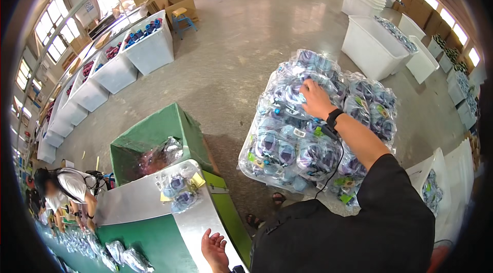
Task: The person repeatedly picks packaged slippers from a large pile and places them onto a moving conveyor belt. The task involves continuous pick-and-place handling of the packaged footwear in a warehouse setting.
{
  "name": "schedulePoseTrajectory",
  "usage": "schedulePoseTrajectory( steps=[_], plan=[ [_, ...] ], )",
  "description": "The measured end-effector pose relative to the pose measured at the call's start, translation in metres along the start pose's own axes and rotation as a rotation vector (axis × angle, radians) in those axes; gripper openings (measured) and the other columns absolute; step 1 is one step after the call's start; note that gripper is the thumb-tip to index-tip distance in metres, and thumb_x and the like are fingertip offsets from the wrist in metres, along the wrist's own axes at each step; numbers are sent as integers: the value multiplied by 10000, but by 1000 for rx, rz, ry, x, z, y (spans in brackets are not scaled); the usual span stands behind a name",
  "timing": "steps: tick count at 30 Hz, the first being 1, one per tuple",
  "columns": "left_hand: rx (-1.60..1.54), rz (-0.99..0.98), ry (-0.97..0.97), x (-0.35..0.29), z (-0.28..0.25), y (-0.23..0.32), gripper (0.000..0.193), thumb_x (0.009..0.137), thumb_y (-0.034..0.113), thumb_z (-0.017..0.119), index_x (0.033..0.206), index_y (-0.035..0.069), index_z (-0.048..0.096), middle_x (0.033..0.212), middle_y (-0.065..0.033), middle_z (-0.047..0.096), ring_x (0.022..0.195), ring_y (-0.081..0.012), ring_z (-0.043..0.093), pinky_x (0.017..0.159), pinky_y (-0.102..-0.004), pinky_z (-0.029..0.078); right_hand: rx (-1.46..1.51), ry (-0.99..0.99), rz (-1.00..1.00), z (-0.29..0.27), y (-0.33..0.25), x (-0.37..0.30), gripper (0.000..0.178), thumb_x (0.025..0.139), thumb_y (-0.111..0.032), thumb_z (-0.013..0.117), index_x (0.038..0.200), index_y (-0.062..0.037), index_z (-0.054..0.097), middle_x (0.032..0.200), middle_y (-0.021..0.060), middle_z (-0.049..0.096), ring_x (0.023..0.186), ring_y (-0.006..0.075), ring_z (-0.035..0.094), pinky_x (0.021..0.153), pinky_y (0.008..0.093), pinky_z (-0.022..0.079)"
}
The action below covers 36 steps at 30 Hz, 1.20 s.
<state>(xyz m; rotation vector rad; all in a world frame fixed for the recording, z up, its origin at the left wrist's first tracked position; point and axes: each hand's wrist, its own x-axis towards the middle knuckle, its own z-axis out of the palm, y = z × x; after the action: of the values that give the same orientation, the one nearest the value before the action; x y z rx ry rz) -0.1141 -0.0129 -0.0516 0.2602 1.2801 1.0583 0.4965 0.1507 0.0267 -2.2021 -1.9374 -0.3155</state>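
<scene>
My right hand [316, 101] reaches out over a heaped pile of clear plastic bags [287, 139]. Its fingers are bent and closed on a clear plastic bag [292, 90] at the top. Light blue and purple items show through the film; I cannot make out their kind. My left hand [214, 250] is open and holds nothing, its fingers loosely curled and apart, above the metal end [197, 216] of a conveyor table. Another clear bag [179, 191] of blue items lies on that metal end, with yellow paper beside it.
A green bin [192, 132] with plastic film inside stands beyond the conveyor. On the green belt [149, 237] lie several bagged items, with a co-worker [72, 191] bent over its far left. White tubs [149, 49] line the left; more tubs [372, 47] stand at the right.
</scene>
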Motion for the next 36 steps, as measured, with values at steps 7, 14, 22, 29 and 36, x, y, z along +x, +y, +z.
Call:
schedulePoseTrajectory(
  steps=[7, 14, 22, 29, 36],
  plan=[
    [221, 58, 92, -10, -58, -19, 525, 1069, 341, 631, 1488, 36, 548, 1180, -139, 708, 1026, -239, 708, 850, -368, 581, -24, 6, 113, 33, -5, -18, 859, 741, -164, 880, 1514, -159, 506, 1547, 155, 416, 1489, 352, 366, 1158, 547, 345],
    [287, 74, 130, -15, -76, -28, 532, 1064, 349, 642, 1482, 34, 545, 1157, -140, 696, 1006, -242, 698, 835, -368, 578, -138, 87, 105, 43, 3, -15, 871, 683, -150, 909, 1467, -163, 529, 1420, 142, 478, 1376, 357, 453, 1017, 516, 456],
    [270, 131, 136, -29, -92, -29, 505, 1077, 320, 631, 1483, 32, 540, 1171, -134, 679, 1023, -238, 685, 857, -371, 574, -107, 116, 69, 36, 0, -7, 504, 687, -106, 854, 1103, -146, 570, 1138, 94, 500, 1143, 331, 533, 902, 472, 476],
    [252, 129, 156, -38, -111, -32, 462, 1077, 334, 624, 1436, 48, 569, 1134, -112, 680, 1005, -231, 681, 841, -366, 564, -1, 179, 64, 35, -2, -4, 489, 696, -90, 857, 1111, -127, 601, 1135, 107, 525, 1125, 347, 552, 926, 477, 489],
    [264, 100, 187, -39, -116, -25, 475, 1044, 257, 665, 1427, -1, 554, 1118, -136, 710, 966, -211, 708, 801, -322, 576, 53, 81, 50, 53, 7, 15, 481, 772, -245, 854, 1186, -54, 701, 1218, 183, 635, 1190, 390, 586, 1020, 494, 490]
  ],
)
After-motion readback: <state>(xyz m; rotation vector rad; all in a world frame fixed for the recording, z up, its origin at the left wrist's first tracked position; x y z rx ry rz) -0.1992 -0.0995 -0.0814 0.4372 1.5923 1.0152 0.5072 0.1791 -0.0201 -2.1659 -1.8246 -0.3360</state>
